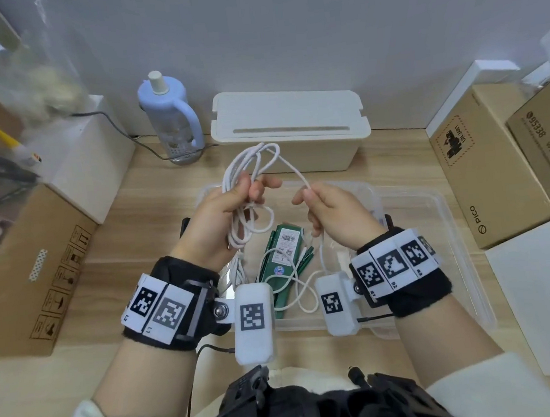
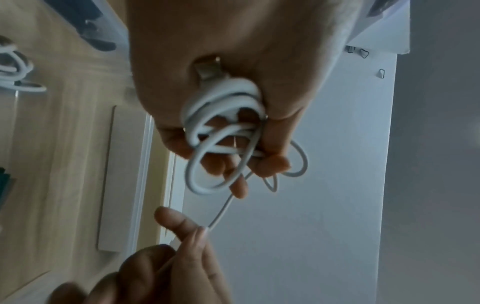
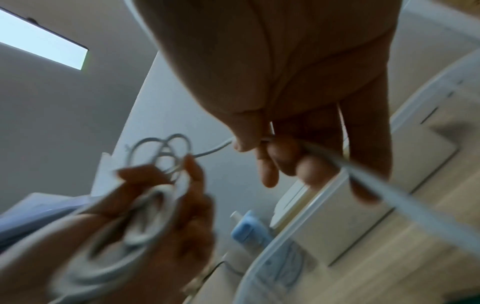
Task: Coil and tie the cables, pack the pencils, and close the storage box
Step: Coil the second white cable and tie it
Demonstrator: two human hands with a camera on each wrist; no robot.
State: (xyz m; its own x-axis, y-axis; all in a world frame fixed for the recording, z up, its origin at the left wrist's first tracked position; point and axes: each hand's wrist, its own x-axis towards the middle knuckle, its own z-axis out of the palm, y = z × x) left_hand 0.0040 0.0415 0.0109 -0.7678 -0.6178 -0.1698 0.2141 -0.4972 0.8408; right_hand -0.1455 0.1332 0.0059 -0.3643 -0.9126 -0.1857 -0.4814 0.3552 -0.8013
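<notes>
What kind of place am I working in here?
Probably a home or office desk used for storage and parcels: a wood-grain tabletop against a plain wall, shipping cartons at both sides, and a lidded white cable box at the back.

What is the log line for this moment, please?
left hand: holds cable coil | right hand: pinches free strand | box: open
</notes>
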